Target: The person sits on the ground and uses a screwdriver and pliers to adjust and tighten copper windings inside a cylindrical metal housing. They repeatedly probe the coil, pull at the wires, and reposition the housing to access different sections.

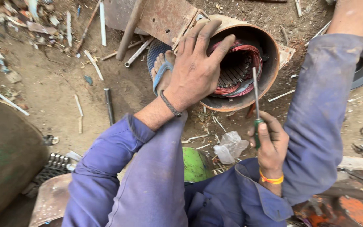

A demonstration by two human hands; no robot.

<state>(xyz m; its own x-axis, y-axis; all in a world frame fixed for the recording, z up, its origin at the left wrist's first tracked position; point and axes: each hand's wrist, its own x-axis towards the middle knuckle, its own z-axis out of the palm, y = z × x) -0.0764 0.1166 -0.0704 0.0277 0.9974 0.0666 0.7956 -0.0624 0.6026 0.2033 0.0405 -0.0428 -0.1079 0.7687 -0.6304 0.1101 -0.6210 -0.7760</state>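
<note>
Dirt ground (55, 84) all over, littered with scrap: bits of white strip, a short metal rod (109, 105), a wrench (138, 52) near the top middle, and a crumpled plastic bag (230, 146) low in the middle. A rusty stator shell (269, 63) lies on its side on the dirt toward the top right, its open mouth facing up at the camera, with red and pink copper windings (242, 56) packed round the inside.

Left hand (196, 69) is spread flat over the shell's left rim, fingers splayed and straight, palm pressing down, not wrapped around anything. There's a dark band on that wrist. Just left of it a foot (161, 69) in a blue flip-flop sits right beside the shell.

Right hand (269, 145) is below the shell, fist closed around the green handle of a screwdriver (256, 105). The shaft points straight up with its tip reaching into the mouth near the windings. Can't tell if the tip actually touches them. Orange band on that wrist.

Blue coverall sleeves and knees fill the bottom, a green round thing (196, 164) peeks between them, and a big dark motor body (9, 155) sits at the left edge.
</note>
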